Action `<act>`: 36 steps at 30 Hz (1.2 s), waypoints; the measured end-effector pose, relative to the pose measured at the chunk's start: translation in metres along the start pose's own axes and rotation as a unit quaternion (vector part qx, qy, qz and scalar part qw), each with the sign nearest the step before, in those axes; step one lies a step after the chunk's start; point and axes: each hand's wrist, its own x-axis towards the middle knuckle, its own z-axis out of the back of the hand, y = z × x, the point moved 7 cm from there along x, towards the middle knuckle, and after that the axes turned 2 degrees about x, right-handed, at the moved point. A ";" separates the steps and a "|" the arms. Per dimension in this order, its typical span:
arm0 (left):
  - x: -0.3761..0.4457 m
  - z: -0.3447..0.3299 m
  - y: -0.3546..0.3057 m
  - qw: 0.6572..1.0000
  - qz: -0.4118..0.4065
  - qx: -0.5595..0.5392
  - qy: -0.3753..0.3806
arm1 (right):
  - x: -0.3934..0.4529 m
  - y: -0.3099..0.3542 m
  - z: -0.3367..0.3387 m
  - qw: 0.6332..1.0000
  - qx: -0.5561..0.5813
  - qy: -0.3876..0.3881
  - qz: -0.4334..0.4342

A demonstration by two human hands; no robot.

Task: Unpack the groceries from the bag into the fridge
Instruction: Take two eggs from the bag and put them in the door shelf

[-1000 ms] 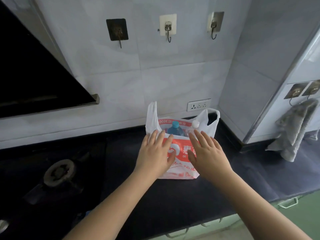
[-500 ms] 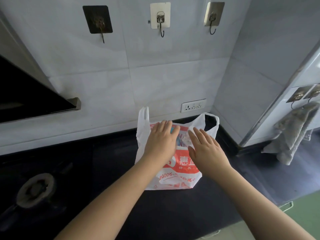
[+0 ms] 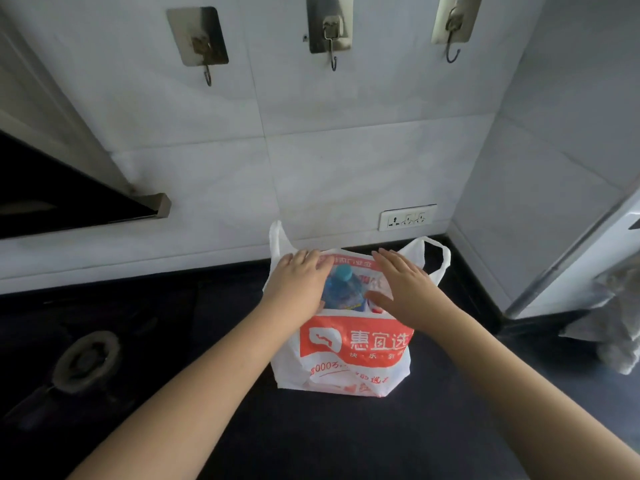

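A white and orange plastic grocery bag [image 3: 346, 355] stands on the dark countertop [image 3: 311, 438] against the tiled wall. Its mouth is spread, and a blue bottle [image 3: 341, 291] with a blue cap shows inside. My left hand [image 3: 298, 282] lies flat on the left side of the bag's mouth, fingers over the rim. My right hand [image 3: 403, 289] lies on the right side of the mouth, fingers spread, thumb toward the bottle. Neither hand holds anything. Other contents are hidden.
A gas burner [image 3: 86, 362] sits at the left of the countertop under a black range hood [image 3: 62, 199]. A wall socket [image 3: 407, 217] is behind the bag, three hooks above. A grey cloth [image 3: 613, 323] hangs at the right on a white appliance side [image 3: 588, 244].
Both hands have moved up from the bag's front to its mouth and parted it, so the blue bottle shows again. The view has moved closer and tilted down.
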 end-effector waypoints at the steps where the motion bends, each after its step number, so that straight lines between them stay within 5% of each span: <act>1: -0.001 -0.005 0.004 1.000 0.012 -0.005 0.014 | 0.002 -0.004 -0.003 1.000 0.007 0.006 -0.003; 12: -0.023 -0.053 0.031 0.993 0.078 -0.047 0.081 | 0.009 -0.031 -0.029 0.996 0.065 0.045 -0.035; 23: -0.045 -0.069 0.045 0.968 0.156 -0.192 -0.044 | -0.003 -0.058 -0.049 0.977 0.165 0.045 -0.124; 36: -0.052 -0.138 0.063 0.945 0.223 -0.236 0.032 | 0.003 -0.096 -0.089 0.956 0.246 0.083 -0.135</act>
